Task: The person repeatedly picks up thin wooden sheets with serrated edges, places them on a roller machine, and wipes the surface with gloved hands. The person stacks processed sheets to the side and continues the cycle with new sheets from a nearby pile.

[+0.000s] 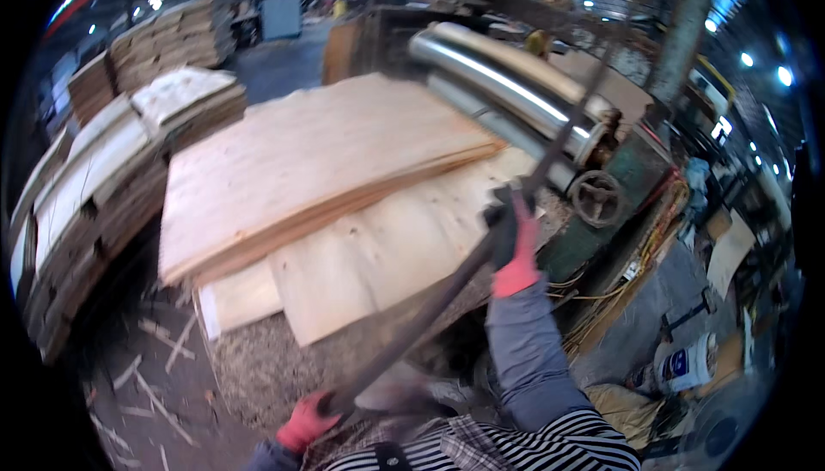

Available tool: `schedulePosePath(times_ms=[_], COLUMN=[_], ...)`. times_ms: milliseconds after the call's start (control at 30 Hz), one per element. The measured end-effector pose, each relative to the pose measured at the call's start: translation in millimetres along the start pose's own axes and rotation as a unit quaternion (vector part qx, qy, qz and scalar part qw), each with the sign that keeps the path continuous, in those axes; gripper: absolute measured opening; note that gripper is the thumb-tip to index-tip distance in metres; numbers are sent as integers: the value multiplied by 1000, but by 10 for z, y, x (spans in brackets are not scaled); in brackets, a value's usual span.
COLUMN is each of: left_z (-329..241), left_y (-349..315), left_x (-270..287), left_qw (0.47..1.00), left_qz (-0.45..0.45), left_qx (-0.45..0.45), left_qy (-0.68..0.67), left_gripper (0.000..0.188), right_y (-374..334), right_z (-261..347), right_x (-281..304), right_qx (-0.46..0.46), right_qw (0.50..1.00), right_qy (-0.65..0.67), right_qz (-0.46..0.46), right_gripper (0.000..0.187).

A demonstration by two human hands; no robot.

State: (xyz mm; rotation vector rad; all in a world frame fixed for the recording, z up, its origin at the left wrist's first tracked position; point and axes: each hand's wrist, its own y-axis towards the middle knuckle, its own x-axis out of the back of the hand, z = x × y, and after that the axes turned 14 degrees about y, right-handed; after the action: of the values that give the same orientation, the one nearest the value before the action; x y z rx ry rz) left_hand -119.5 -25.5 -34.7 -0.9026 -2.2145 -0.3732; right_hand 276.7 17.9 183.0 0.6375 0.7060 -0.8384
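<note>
A long, dark, flat bar (421, 316) runs slantwise across the view, from low by my body up past the metal roller. My left hand (308, 422), in a red glove, is closed around its lower end. Further up, my right hand (516, 239) grips the same bar, in a red glove with a dark palm. Beyond the bar lies a thick stack of thin wood sheets (301, 153). Loose veneer sheets (378, 265) stick out from under the stack toward me, on a rough, speckled table (284, 376). Motion blurs the bar's edges.
A roller machine with a shiny roller (507, 76) and a handwheel (598, 198) stands at the right. Piles of boards (94, 162) line the left. Wood scraps (155, 394) litter the floor. At lower right are a white bucket (687, 366) and a hammer (689, 315).
</note>
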Motion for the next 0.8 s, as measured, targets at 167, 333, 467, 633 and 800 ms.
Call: schedulePosePath(times_ms=[167, 333, 467, 633, 800], left_z=[-329, -333, -36, 514, 1527], left_y=[867, 1409, 828, 4, -793], left_x=[-208, -392, -19, 849, 1593], left_qw=[981, 931, 970, 931, 899], left_qz=[-113, -180, -144, -296, -341], left_qx=[-57, -50, 15, 143, 183], left_qy=[145, 314, 193, 161, 206], left_gripper=[57, 31, 47, 55, 47], right_y=[560, 405, -626, -1213, -2126], right_z=[209, -379, -952, -1139, -1799], right_x=[303, 952, 1016, 1143, 468], right_qx=[12, -104, -179, -25, 163], right_qw=[994, 986, 974, 932, 805], right_qy=[-107, -125, -123, -352, -570], right_qz=[-22, 40, 66, 77, 15], right_gripper=[24, 43, 52, 57, 66])
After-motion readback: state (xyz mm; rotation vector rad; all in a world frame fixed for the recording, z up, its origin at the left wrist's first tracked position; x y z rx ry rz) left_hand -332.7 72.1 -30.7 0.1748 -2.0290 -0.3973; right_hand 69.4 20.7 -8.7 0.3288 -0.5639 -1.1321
